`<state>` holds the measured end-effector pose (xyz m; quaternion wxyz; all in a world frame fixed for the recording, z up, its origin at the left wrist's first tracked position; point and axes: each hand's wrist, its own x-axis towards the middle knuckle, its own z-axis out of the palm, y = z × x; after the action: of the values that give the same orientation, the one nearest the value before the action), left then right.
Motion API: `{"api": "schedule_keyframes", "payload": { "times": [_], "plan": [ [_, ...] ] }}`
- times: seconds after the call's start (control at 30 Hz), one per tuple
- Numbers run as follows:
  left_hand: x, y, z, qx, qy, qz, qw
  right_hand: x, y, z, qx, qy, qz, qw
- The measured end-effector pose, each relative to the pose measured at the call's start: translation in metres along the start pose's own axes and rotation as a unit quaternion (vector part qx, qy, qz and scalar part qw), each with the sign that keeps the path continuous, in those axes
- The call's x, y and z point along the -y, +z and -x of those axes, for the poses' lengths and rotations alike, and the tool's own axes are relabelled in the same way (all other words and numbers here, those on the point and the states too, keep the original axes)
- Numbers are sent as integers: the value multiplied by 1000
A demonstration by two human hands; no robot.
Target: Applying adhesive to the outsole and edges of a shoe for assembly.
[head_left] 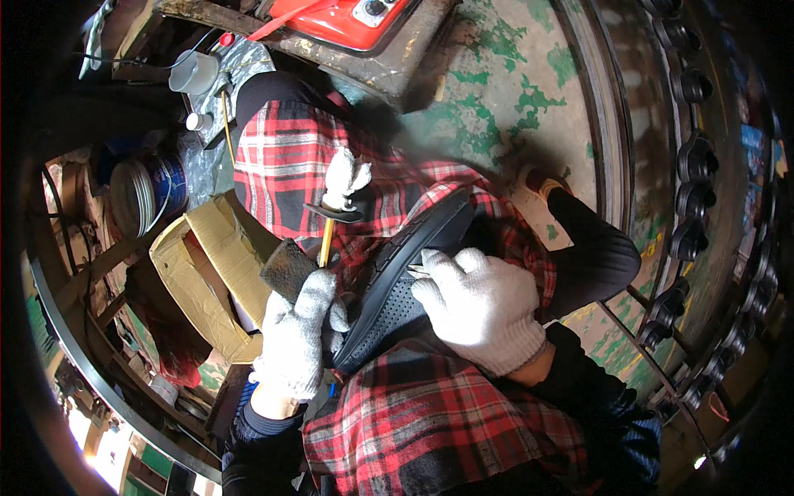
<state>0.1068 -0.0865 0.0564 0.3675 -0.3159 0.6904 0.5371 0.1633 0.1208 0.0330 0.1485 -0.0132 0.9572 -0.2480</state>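
A black shoe (374, 318) with a perforated surface lies slantwise over my lap, on red plaid cloth (447, 413). My left hand (295, 335), in a white knit glove, is closed round a thin yellow stick (327, 241) beside the shoe's lower end. White wadded material (343, 180) tops the stick, above a dark flat piece (333, 213). A dark, rough block (288, 269) sits against the left fingers. My right hand (480, 310), also gloved, rests on the shoe. Its thumb and forefinger pinch a small pale pointed thing at the shoe's edge, too small to name.
An open cardboard box (207, 269) stands at my left, near a bucket (136, 198). Farther off are a translucent cup (194, 73) and a small white-capped bottle (198, 121). A red case (339, 23) rests on a worn board ahead. Racks holding several black shapes (696, 157) line the right.
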Motion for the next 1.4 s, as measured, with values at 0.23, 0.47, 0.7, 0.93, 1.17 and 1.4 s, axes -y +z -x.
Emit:
{"api": "schedule_keyframes", "payload": {
  "times": [0.23, 0.47, 0.7, 0.93, 1.17, 1.4],
  "plan": [
    [-1, 2, 1, -6, -8, 17, 1000, 4, -2, 3, 42, 41, 7, 998],
    [-2, 3, 1, 3, -6, 11, 1000, 7, 0, 0, 39, 39, 22, 998],
    [-3, 5, 0, -15, -6, 8, 1000, 1, 10, -4, 0, 6, 2, 1000],
    [0, 1, -2, -7, 10, -11, 1000, -6, 17, -1, -46, -20, -45, 998],
    [1, -1, -4, -15, -10, 4, 1000, -16, 24, -4, -73, -83, -73, 991],
    [6, -5, -8, -9, 2, 20, 1000, -22, 20, -11, -90, -110, -112, 983]
  ]
}}
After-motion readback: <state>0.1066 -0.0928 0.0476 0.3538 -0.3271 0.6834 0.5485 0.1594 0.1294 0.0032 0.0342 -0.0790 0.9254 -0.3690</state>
